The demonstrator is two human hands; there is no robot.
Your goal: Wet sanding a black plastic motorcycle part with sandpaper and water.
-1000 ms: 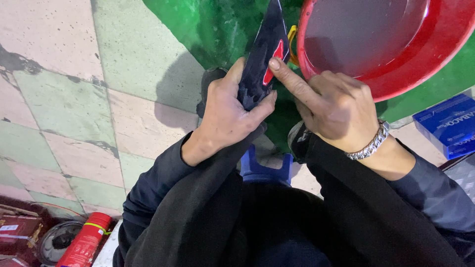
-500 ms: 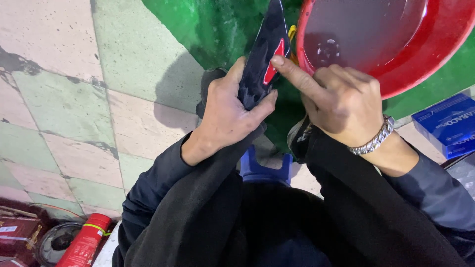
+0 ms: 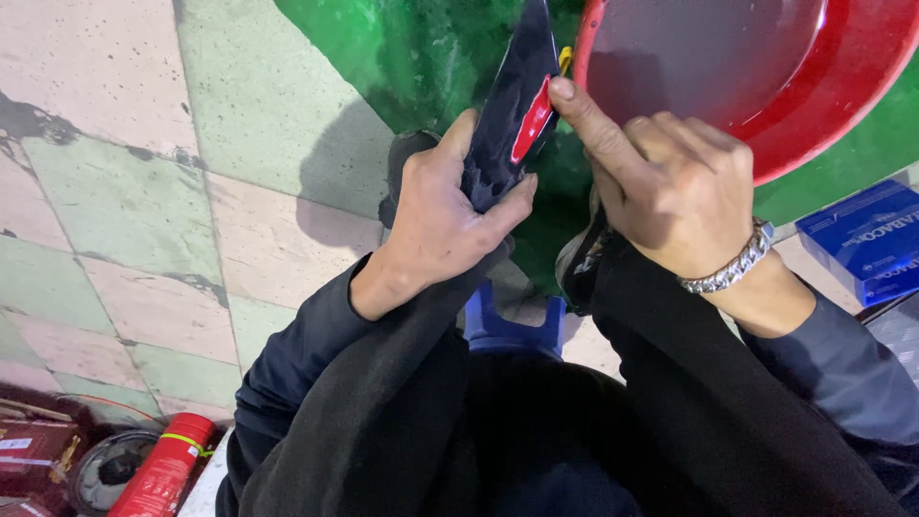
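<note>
The person sits low on a small blue stool (image 3: 512, 330), knees apart, working over a floor of pale pink and green tiles (image 3: 124, 191). The left hand (image 3: 445, 215) is wrapped around the lower end of a dark, flat, pointed piece (image 3: 512, 115) that looks like black rubber, with the thumb on the side toward the body and the fingers (image 3: 507, 201) curled tight round the other side, so the piece stands up and away from the lap, leaning toward the basin. A small red patch (image 3: 533, 120) sits on the face of that dark piece, near its middle. The right hand (image 3: 670, 191) is mostly closed into a loose fist, holding nothing that I can see, with only the forefinger stretched out so that its tip presses on the upper edge of the red patch. A silver link bracelet (image 3: 732, 268) hangs at the right wrist. Just beyond the hands stands a red plastic basin (image 3: 842, 105) with water in it, resting on a green sheet (image 3: 402, 48) spread over the floor. A blue box (image 3: 862, 239) lies to the right, near the right forearm. Down at the lower left, well apart from the hands, lies a red canister (image 3: 168, 469) beside a round dark object (image 3: 110, 469).
</note>
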